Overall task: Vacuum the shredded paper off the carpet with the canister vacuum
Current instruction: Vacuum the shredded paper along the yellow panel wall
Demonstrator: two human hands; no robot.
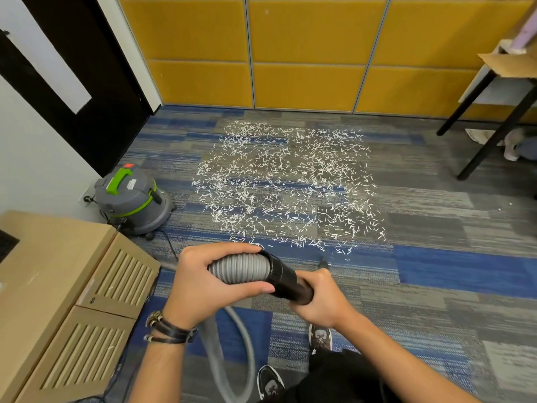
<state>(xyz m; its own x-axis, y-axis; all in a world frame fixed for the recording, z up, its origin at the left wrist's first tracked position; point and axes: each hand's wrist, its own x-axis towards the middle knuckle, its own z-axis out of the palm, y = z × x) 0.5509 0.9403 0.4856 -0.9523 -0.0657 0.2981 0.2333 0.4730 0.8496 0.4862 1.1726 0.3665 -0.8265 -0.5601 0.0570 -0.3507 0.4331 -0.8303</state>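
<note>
The shredded paper (287, 187) lies in a broad, thin scatter across the middle of the frame, on the blue-and-grey carpet (436, 271), and its near edge stops just above the hands. The slivers look light and loose, so suction should lift them easily, though a fast pass or a stray draught could scatter them further. The canister vacuum (133, 196) stands at centre left, near the white wall, well apart from the paper. It looks bulky enough to resist a tug, so it is better to roll it by its green handle than to drag it by the hose.

The grey ribbed hose (241, 270) is soft and springy and will flex and twist in the grip. The black rigid tube (286, 279) joined to it is the stiff part and the surer place to steer from.

In the lower middle of the frame, the left hand (215, 283) wraps around the hose just behind the joint, with its fingers over the top and its thumb underneath. The right hand (316, 298) is closed in a fist round the lower end of the tube (the working end is hidden beneath it). Both forearms reach in from the bottom edge, and the hose loops down between them toward the shoes (319, 338).
</note>
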